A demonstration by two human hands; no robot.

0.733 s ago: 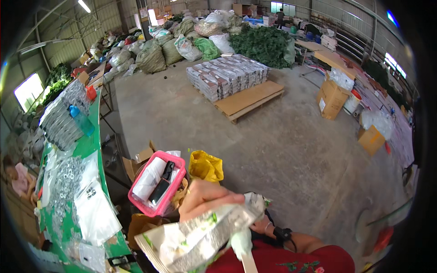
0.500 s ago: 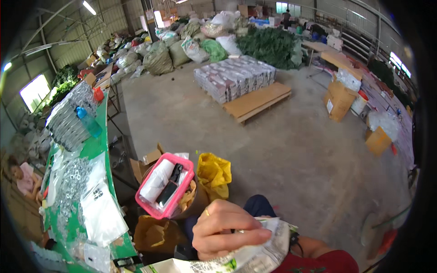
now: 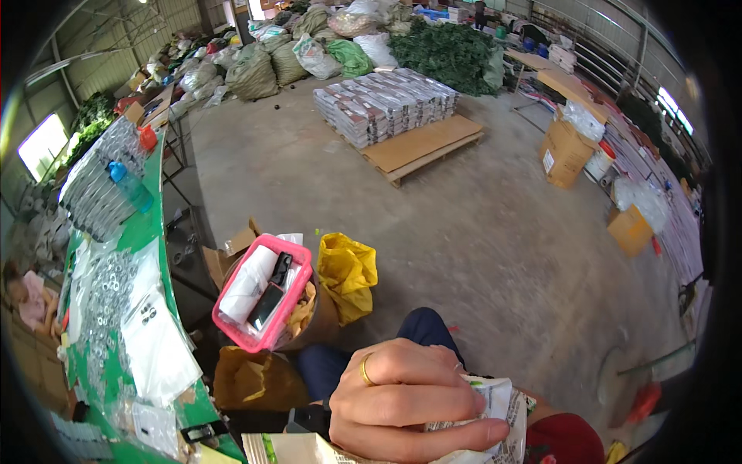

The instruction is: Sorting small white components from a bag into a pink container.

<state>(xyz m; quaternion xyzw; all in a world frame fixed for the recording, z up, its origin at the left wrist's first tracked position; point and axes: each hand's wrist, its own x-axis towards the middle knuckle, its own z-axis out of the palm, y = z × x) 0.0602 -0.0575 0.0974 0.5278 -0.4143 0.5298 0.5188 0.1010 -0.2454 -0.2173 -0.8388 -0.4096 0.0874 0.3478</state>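
My left hand (image 3: 410,402), a gold ring on one finger, lies across the front of a crinkled white-and-green printed plastic bag (image 3: 297,451). Its fingers are bent and pressed together over the bag's upper part; the fingertips go partly behind the film. The bag is tilted and close to my body, and its lower part runs out of the picture. A black band (image 3: 308,420) shows at the left wrist. Behind the bag's right side my right forearm (image 3: 539,407) appears, but the right hand itself is hidden.
A pink basket (image 3: 307,282) with a white roll and a black phone stands on a bin, beside a yellow bag (image 3: 345,278). Left, a green table (image 3: 158,232) bears clear rings and a blue bottle (image 3: 131,188). Ahead is a loaded pallet (image 3: 421,147). A person (image 3: 32,298) sits far left.
The view has tilted down and shifted right, so the surroundings sit higher and further left. My left hand has moved over the bag, its fingertips now further behind the film.
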